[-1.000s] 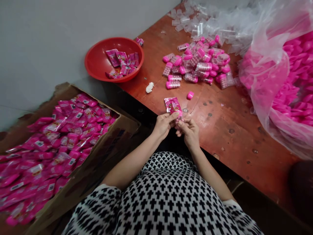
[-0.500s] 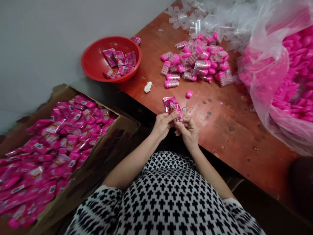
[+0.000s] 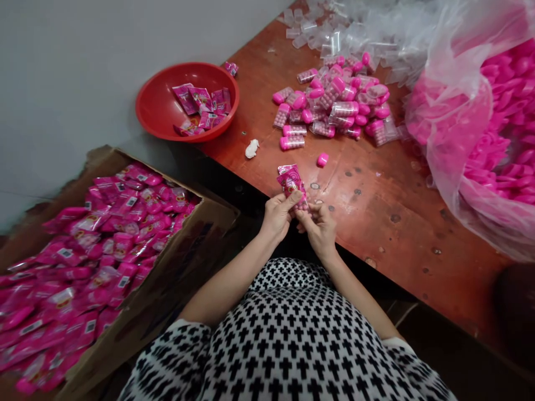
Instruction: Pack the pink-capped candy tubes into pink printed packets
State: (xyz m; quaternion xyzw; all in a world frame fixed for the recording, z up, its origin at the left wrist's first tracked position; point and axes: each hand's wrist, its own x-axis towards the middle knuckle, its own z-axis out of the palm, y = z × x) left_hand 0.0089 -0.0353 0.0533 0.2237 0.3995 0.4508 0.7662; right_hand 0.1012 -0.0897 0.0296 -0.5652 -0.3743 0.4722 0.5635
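A shiny pink printed sachet (image 3: 292, 177) is pinched in my left hand (image 3: 278, 214), the thumb pressed across its front. My right hand (image 3: 321, 225) grips the lower end, where a clear tube of small pink balls (image 3: 302, 206) shows between the fingers. How the tube sits against the sachet is partly hidden by my fingers. Both hands are close together at the table's front edge. Just beyond them, a loose pink cap (image 3: 322, 160) lies on the table.
On the wooden table (image 3: 376, 189) are a heap of pink-capped tubes (image 3: 334, 100), clear empty tubes (image 3: 309, 28) and a bag of pink caps (image 3: 447, 111). A red bowl (image 3: 146, 106) holds sachets. At left, a cardboard box (image 3: 209, 206) contains many pink packets. A white lump (image 3: 252, 148) lies near the bowl.
The sachet tilts slightly more to the left, and both hands have shifted a little. Both keep their grip. The whole view has moved slightly.
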